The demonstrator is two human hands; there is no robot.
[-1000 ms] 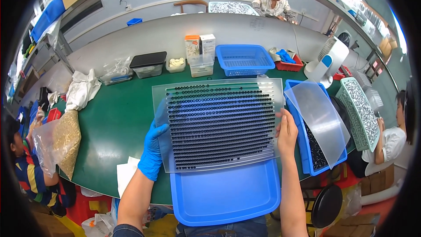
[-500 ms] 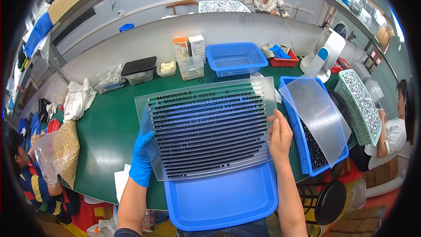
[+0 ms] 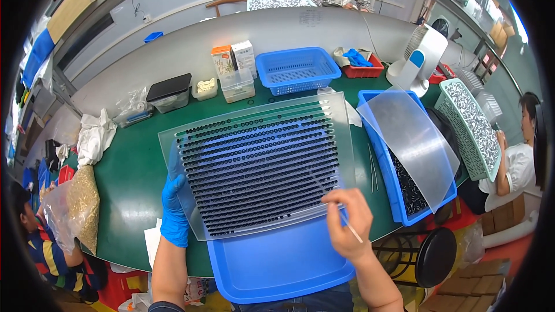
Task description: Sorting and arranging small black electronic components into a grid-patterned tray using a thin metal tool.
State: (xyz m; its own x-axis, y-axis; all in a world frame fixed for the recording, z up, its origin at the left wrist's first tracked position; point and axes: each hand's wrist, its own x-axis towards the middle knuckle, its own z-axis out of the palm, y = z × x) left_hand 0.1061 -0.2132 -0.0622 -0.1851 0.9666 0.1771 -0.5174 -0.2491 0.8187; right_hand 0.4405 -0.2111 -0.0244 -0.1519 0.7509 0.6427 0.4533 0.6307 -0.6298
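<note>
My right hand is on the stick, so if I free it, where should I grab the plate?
I'd take the plate by its bare right margin, coming from the right with your right hand, thumb above, fingers beneath. That flat strip lies beyond the rows of black pieces, opposite the left edge your gloved left hand holds.

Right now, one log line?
left grip: gloved, holds clear board by left edge | right grip: bare, holds thin stick over board's lower right | black parts: rows on board | blue tray: partly under board
</note>
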